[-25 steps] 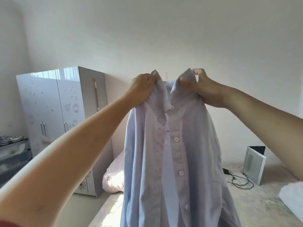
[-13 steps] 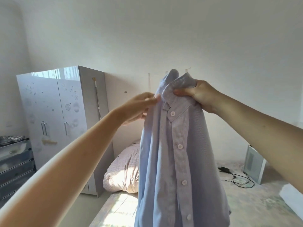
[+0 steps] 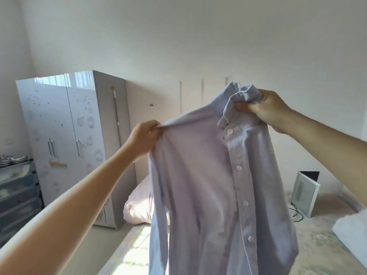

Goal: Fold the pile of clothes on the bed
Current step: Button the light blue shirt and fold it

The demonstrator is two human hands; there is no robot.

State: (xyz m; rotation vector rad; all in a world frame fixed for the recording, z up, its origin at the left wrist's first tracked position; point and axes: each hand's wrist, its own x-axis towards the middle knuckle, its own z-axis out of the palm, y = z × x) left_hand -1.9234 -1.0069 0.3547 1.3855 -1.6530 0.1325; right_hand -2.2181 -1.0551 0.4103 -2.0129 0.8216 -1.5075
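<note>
Shirt (image 3: 208, 175), pale blue, buttoned, is held up mid-frame above the bed (image 3: 317, 245). Collar is gripped by right hand (image 3: 266, 108) at upper right; shoulder fabric is pinched by left hand (image 3: 145, 135) at centre left.

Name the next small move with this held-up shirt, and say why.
Probably lower the shirt flat onto the bed. The right hand bunches the collar, the left hand pinches a shoulder, and the shirt hangs in the air, unfolded.

Head-worn view, forward, close on shirt (image 3: 208, 175)
</note>
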